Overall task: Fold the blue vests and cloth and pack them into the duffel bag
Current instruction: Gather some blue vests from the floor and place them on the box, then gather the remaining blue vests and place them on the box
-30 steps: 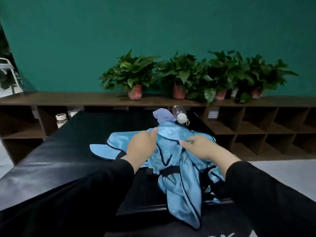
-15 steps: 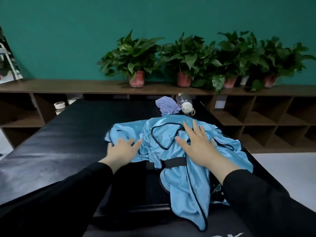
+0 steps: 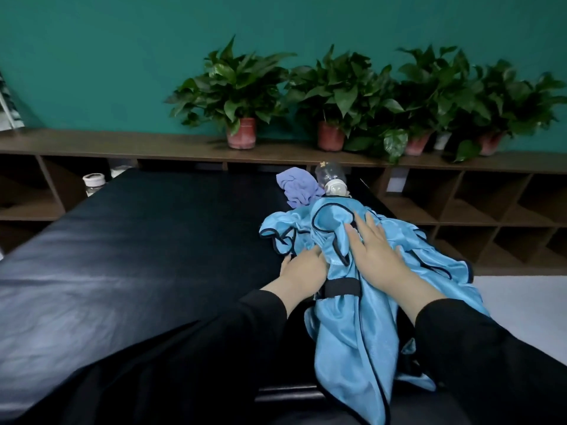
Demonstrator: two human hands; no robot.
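Whereas half a second ago the blue vests (image 3: 362, 302) spread wider across the black table (image 3: 138, 240), they now sit bunched narrower toward its right edge, the left part gathered in. Right hand (image 3: 374, 256) lies flat on the heap, fingers straight; left hand (image 3: 303, 268) presses the vests' left border, its fingers tucked under the fabric, so I cannot tell that grip. Purple cloth (image 3: 299, 188) lies beyond, near the table's far right corner, beside a clear bottle (image 3: 333, 179). Judging by this, folding has barely started; no duffel bag is clearly visible.
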